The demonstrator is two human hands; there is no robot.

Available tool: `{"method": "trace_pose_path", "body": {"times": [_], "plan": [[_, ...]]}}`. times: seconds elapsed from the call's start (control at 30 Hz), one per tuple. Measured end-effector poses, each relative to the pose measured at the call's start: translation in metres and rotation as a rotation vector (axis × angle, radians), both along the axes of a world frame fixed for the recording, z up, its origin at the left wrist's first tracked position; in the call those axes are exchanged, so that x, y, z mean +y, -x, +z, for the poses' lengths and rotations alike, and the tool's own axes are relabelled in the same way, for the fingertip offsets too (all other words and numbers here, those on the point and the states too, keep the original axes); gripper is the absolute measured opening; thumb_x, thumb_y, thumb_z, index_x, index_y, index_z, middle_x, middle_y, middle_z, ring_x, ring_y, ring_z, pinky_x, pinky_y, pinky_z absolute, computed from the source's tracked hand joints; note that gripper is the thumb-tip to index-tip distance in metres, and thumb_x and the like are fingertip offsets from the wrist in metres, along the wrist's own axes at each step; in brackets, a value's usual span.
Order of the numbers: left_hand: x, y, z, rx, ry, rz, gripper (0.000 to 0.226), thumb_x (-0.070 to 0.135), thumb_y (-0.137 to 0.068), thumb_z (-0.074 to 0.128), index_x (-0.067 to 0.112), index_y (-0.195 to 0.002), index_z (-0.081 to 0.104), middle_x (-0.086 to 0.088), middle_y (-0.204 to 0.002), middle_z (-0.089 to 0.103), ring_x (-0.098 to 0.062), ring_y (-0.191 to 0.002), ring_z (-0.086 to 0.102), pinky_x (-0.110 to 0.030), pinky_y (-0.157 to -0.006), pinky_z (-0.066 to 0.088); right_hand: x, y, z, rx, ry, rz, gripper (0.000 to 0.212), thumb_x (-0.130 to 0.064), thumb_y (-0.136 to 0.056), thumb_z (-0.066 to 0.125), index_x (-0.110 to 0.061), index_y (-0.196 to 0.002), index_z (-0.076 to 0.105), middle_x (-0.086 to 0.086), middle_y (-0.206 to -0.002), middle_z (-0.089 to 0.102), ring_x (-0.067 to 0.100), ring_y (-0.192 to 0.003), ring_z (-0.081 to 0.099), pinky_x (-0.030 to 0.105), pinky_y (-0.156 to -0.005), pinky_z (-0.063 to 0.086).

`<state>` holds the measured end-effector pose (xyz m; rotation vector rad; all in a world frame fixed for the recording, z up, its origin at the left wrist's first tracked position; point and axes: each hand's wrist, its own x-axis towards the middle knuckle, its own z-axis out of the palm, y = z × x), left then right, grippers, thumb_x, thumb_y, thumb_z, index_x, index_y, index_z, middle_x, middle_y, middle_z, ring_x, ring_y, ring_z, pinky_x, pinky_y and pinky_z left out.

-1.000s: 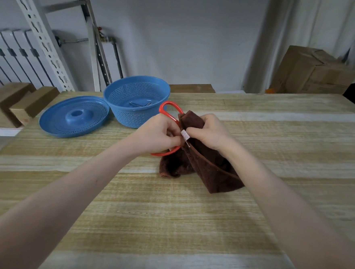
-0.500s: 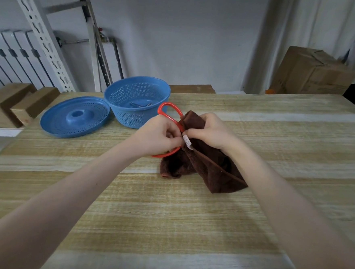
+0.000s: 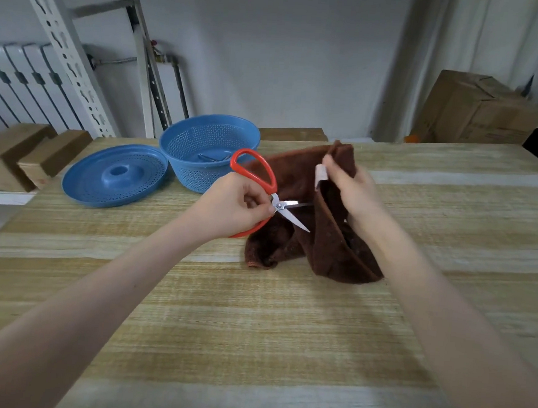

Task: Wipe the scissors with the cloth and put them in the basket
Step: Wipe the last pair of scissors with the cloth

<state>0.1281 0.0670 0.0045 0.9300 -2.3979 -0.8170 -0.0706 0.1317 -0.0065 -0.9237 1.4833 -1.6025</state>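
Since the earlier frame: hands parted, blades drawn clear of the cloth, cloth raised higher.

Head view, as I read it:
- Left hand (image 3: 229, 206): fingers curled round the red handles of the scissors (image 3: 285, 205); blades bare, slightly apart, pointing right at the cloth.
- Right hand (image 3: 354, 194): thumb and fingers pinch the top edge of the brown cloth (image 3: 295, 180); its lower folds rest on the table (image 3: 252, 330).
- Scissors: held above the table, just right of the basket (image 3: 193, 176), not in it.
- Lid (image 3: 113, 177): left of the basket.
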Motion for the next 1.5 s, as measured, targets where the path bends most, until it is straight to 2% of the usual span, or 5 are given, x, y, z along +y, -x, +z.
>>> {"method": "trace_pose_path", "body": {"times": [0.2, 0.43, 0.83, 1.0, 1.5], "plan": [[0.002, 0.002, -0.003, -0.008, 0.061, -0.002, 0.019, 0.016, -0.083, 0.071, 0.015, -0.064, 0.068, 0.004, -0.063, 0.066, -0.007, -0.057, 0.055, -0.026, -0.063, 0.045, 0.0, -0.03, 0.0, 0.182, 0.087, 0.19, 0.04, -0.037, -0.085, 0.058, -0.016, -0.119, 0.053, 0.005, -0.123, 0.059, 0.016, -0.116, 0.055, 0.024, -0.103, 0.04], [0.004, -0.004, -0.002, -0.038, 0.02, -0.003, 0.01, 0.011, -0.075, 0.066, 0.009, -0.065, 0.066, 0.003, -0.058, 0.06, -0.008, -0.054, 0.052, -0.027, -0.058, 0.046, 0.004, -0.033, 0.001, 0.792, -0.096, 0.339, 0.009, -0.008, -0.084, 0.061, -0.005, -0.092, 0.061, -0.002, -0.074, 0.061, 0.012, -0.067, 0.058, 0.035, -0.065, 0.046], [0.01, -0.002, 0.0, -0.077, -0.139, -0.091, 0.037, 0.042, -0.067, 0.08, 0.013, -0.084, 0.065, -0.008, -0.061, 0.061, -0.019, -0.055, 0.051, -0.036, -0.061, 0.049, -0.006, -0.018, 0.008, 0.769, -0.181, 0.29, 0.032, -0.038, -0.089, 0.066, -0.018, -0.065, 0.058, -0.008, -0.057, 0.054, 0.005, -0.051, 0.05, 0.019, -0.049, 0.036], [0.0, -0.011, 0.005, 0.025, -0.181, -0.004, 0.036, 0.013, -0.08, 0.077, 0.007, -0.108, 0.056, 0.014, -0.045, 0.048, 0.002, -0.037, 0.045, -0.007, -0.045, 0.033, -0.002, 0.002, 0.004, 0.385, -0.162, 0.143, 0.017, -0.041, -0.097, 0.054, -0.028, -0.092, 0.065, -0.013, -0.087, 0.066, 0.003, -0.082, 0.063, 0.018, -0.07, 0.047], [-0.001, -0.008, 0.0, -0.052, -0.226, -0.076, 0.052, 0.011, -0.08, 0.074, 0.024, -0.123, 0.047, 0.008, -0.054, 0.048, -0.003, -0.042, 0.042, -0.014, -0.046, 0.036, 0.0, -0.013, 0.009, 0.225, 0.138, -0.277, 0.023, -0.044, -0.101, 0.043, -0.028, -0.099, 0.06, -0.014, -0.099, 0.063, 0.004, -0.097, 0.059, 0.026, -0.093, 0.042]]}}
